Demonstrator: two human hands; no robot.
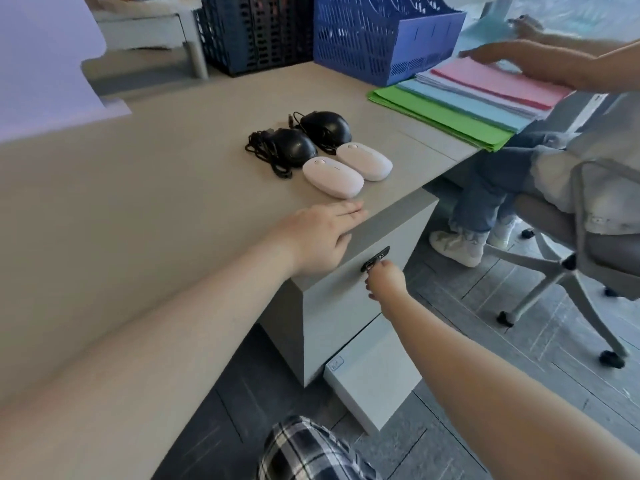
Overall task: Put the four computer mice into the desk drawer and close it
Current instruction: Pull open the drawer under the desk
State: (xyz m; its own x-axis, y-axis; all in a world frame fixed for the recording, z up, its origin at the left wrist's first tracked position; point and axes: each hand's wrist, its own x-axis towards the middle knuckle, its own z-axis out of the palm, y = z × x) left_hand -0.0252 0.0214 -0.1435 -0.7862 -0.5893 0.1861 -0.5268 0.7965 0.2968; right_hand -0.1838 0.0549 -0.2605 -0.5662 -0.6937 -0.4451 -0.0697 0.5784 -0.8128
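plainly shut drawer (349, 299), right hand (386, 280) pinching its dark handle (375, 259), left hand (320, 237) flat and released near two white mice (333, 177) and two black corded mice (294, 147).

Bright daylight, soft shadows, warped, blurry edges

Beige desk (145, 174) under daylight; blue file racks (388, 36) at twelve o'clock, grey office chair (568, 244) at three, dark tiled floor (485, 358).

No legible text; small label (336, 362) on cabinet (374, 382) unreadable.
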